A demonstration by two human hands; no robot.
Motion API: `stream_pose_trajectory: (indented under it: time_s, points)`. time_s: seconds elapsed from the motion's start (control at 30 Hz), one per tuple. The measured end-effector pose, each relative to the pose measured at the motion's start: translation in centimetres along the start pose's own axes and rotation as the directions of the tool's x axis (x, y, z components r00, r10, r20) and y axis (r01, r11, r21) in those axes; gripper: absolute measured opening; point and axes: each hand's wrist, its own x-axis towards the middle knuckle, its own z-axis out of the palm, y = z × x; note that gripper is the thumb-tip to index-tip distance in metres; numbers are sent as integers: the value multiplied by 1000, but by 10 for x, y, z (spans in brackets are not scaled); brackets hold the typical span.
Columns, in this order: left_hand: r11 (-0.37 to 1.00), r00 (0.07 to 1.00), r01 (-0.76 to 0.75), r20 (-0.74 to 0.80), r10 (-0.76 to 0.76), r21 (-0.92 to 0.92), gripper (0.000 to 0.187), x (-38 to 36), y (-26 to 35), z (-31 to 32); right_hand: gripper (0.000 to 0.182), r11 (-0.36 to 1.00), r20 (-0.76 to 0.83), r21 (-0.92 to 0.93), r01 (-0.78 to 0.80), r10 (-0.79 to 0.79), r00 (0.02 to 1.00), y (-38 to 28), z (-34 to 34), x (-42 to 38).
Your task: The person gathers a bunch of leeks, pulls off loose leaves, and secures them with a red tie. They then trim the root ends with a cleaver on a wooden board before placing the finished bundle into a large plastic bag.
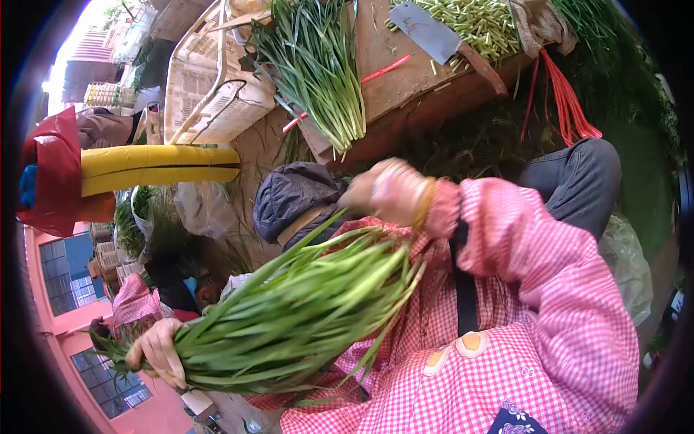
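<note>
A large bunch of garlic chives (pixel 303 311) slants across the front of my body, its long flat leaves blurred by motion. My left hand (pixel 157 353) is wrapped round the leafy end at the lower left. Close above the other end is my right hand (pixel 387 192), with a yellow band at its wrist. Its fingers are curled closed and smeared by motion; what they pinch, if anything, I cannot make out. A second bunch of garlic chives (pixel 325 87) lies on the wooden board (pixel 390 108), pale ends toward me.
A cleaver (pixel 434 36) with a wooden handle lies beside cut stalk pieces (pixel 484 29). Red ties (pixel 564 101) hang from the board's edge. A cream plastic basket (pixel 217 87), a yellow padded bar (pixel 159 170) and a dark quilted item (pixel 296 199) are to the left. My knee (pixel 589 173) is at right.
</note>
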Motion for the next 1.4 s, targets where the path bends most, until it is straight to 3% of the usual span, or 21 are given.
stream_pose_trajectory:
  time_s: [0.07, 0.13, 0.2, 0.27, 0.33, 0.37, 0.43, 0.53, 0.6, 0.67, 0.7, 0.77, 0.83, 0.9, 1.03, 1.1, 1.13, 1.17, 1.33, 1.37, 1.4]
  points:
    - [990, 963, 88, -262, -57, 109, 5, -12, 12, 17, 15, 928, 314, -313, -200, 300, 901, 26, -27, -24]
    - [994, 967, -91, -232, 104, 62, 5, -8, -18, 11, 16, 776, 509, -546, -315, 606, 611, 82, -23, -76]
    - [937, 940, -335, -99, 326, -95, 4, -4, -46, -3, 23, 674, 548, -658, -336, 735, 399, 90, -29, -93]
    - [951, 970, -100, 184, 158, -292, 4, -25, -8, -35, 32, 642, 529, -612, -461, 766, 365, 65, -47, -78]
    - [948, 963, -25, 246, 107, -316, 15, -27, -3, -43, 56, 804, 530, -10, -595, 509, 678, 40, -39, -55]
    - [961, 978, -90, 161, 135, -262, 25, -22, -17, -33, 59, 665, 573, 356, -657, 400, 715, 22, -36, -39]
    - [969, 988, -152, -57, 144, -196, 33, -20, -27, -23, 52, 645, 555, 454, -615, 335, 761, -20, -30, -13]
    - [971, 893, -152, -447, 53, -187, 24, -29, -25, -16, 32, 713, 389, 567, -413, 211, 897, -13, -8, -15]
    - [986, 772, -17, -629, -93, -166, 26, -37, -16, -10, 24, 864, 323, 353, -358, 247, 914, 13, -27, -29]
    - [969, 683, 200, -689, -244, -145, 29, -62, 14, -17, 22, 859, 478, -144, -492, 496, 725, 55, -44, -40]
    - [973, 710, 104, -670, -217, -206, 30, -55, -5, -13, 29, 796, 312, -210, -568, 605, 733, 74, -47, -54]
    - [978, 694, 53, -697, -180, -199, 30, -53, -16, -13, 42, 775, 156, 305, -553, 532, 832, 68, -61, -56]
    - [980, 670, 43, -722, -172, -193, 30, -48, -23, -14, 63, 834, 83, 501, -230, 218, 972, 15, -86, -23]
    - [976, 659, 10, -733, -169, -216, 30, -42, -29, -10, 80, 953, -62, 291, -83, 106, 992, 8, -56, -2]
    - [975, 579, -1, -795, -179, -220, 30, -46, -33, -7, 95, 647, 271, 687, -329, 191, 943, -32, -29, 19]
    - [701, 387, 611, -911, 141, 368, 28, -77, -10, -19, 101, 755, 254, 590, -287, 164, 953, -51, -30, 6]
    - [790, 144, 568, -973, 181, 231, 19, -67, -18, -14, 107, 772, 298, 542, -333, 194, 935, -52, -29, 5]
    - [955, 86, 296, -996, -18, 9, 11, -81, 1, -38, 113, 780, 337, 495, -383, 233, 912, -54, -25, 1]
    - [902, -36, 426, -997, -67, -76, 13, 4, -11, -77, 100, 668, 276, 583, -462, 372, 886, -62, -10, 1]
    - [846, 137, 532, -990, -32, 46, 17, 17, -17, -98, 97, 581, 290, 665, -468, 377, 880, -57, -6, 4]
    - [877, 9, 479, -999, -48, -38, 17, 37, -27, -114, 95, 483, 196, 804, -345, 332, 923, -42, 23, 0]
